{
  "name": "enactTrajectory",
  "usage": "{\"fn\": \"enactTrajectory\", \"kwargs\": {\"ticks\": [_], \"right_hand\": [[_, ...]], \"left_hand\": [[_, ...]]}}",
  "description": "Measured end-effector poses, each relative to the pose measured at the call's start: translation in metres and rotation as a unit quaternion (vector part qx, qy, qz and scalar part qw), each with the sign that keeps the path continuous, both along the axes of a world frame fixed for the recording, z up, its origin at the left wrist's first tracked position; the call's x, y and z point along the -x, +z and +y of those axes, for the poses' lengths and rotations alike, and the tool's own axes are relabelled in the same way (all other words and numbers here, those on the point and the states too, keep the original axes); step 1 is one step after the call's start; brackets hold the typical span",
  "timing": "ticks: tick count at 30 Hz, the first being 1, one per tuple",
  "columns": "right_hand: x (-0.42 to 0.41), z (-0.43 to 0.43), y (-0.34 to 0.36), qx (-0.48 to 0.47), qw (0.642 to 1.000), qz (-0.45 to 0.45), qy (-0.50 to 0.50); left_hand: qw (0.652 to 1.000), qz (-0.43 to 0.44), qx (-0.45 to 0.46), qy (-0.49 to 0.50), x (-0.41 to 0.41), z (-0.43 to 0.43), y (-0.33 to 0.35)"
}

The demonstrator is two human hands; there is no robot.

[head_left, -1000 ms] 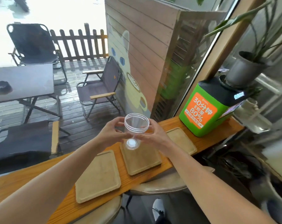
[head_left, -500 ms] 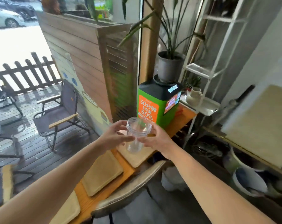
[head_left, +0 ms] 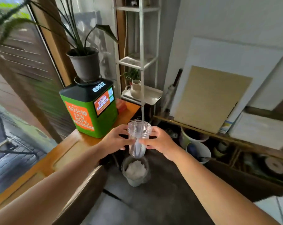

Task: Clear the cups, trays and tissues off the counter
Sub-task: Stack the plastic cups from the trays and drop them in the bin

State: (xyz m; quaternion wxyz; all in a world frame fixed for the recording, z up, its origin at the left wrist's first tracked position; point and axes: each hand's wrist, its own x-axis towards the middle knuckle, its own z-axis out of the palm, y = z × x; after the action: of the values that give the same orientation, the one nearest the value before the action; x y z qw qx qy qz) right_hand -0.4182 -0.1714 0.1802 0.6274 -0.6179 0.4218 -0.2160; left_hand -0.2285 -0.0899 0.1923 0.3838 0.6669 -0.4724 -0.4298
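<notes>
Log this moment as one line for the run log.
object: clear cup, upright | left hand: holds cup | right hand: holds cup | place: beside counter, grey bin on floor below

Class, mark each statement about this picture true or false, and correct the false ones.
1. The left hand and right hand both grip the clear plastic cup. True.
2. The cup stands on the wooden counter. False: it is held in the air, off the counter.
3. A dark potted plant stands on the green box with orange panels. True.
4. The grey round bin on the floor is empty. False: white crumpled material lies in it.
5. The cup is held mouth down. False: its open mouth faces up.
</notes>
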Motion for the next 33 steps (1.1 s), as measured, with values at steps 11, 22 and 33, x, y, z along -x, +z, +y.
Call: {"fn": "enactTrajectory", "kwargs": {"ticks": [11,22,33], "right_hand": [[0.039,-0.059,-0.017,0.0,0.999,-0.005,-0.041],[-0.015,-0.183,-0.037,-0.015,0.997,0.031,-0.064],[-0.068,-0.332,-0.041,-0.026,0.995,0.053,-0.076]], "left_hand": [[0.999,-0.021,-0.023,-0.041,0.032,-0.071,-0.008],[0.994,-0.035,-0.036,-0.093,-0.031,-0.209,-0.035],[0.995,0.046,-0.063,-0.057,-0.077,-0.358,-0.045]]}}
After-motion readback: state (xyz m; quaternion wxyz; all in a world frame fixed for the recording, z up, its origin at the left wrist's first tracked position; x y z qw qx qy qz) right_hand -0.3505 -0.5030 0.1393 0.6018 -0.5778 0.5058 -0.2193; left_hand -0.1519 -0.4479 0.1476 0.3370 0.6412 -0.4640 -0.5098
